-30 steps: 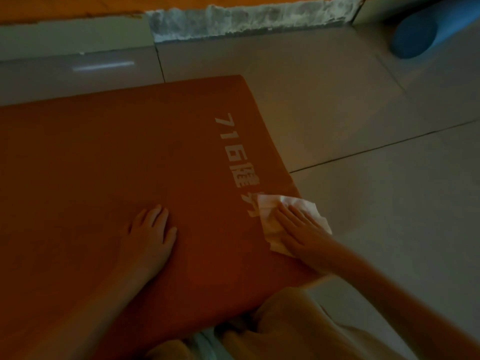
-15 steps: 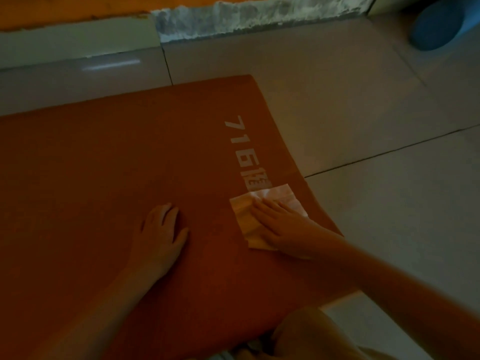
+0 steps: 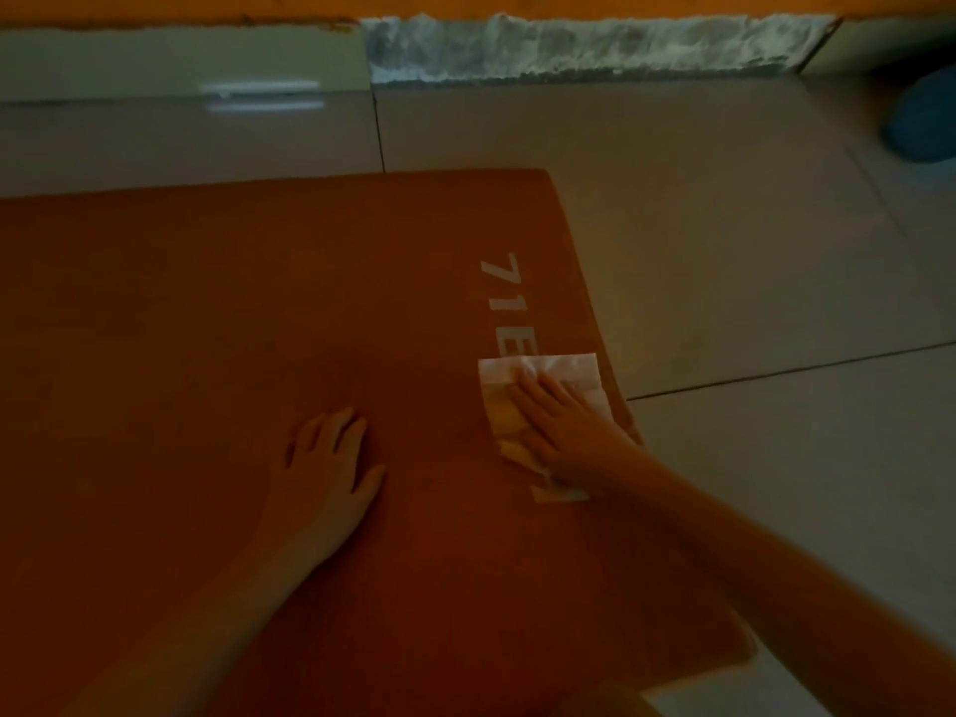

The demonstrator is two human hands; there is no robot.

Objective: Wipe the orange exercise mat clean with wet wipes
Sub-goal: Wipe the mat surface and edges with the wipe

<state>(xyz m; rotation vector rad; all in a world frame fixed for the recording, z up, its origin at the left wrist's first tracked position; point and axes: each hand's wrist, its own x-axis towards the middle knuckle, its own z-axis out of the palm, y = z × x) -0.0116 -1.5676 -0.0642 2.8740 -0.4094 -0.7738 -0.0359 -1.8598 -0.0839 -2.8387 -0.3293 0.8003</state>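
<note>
Orange rectangular exercise mat (image 3: 258, 328) flat on grey tiled floor (image 3: 724, 251). Right hand (image 3: 564, 421) flat, fingers straight, pressing white wet wipe (image 3: 564, 370) over white printed lettering (image 3: 502, 302) beside mat's edge; palm pressure for scrubbing, I reckon. Left hand (image 3: 326, 468) spread flat on mat, gripping nothing, likely pinning it against sliding.

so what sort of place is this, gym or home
An indoor room, probably; home or gym, I cannot tell. The orange exercise mat lies flat on large floor tiles, a rough plaster strip runs along the wall's base, and a blue rounded object sits far right.
</note>
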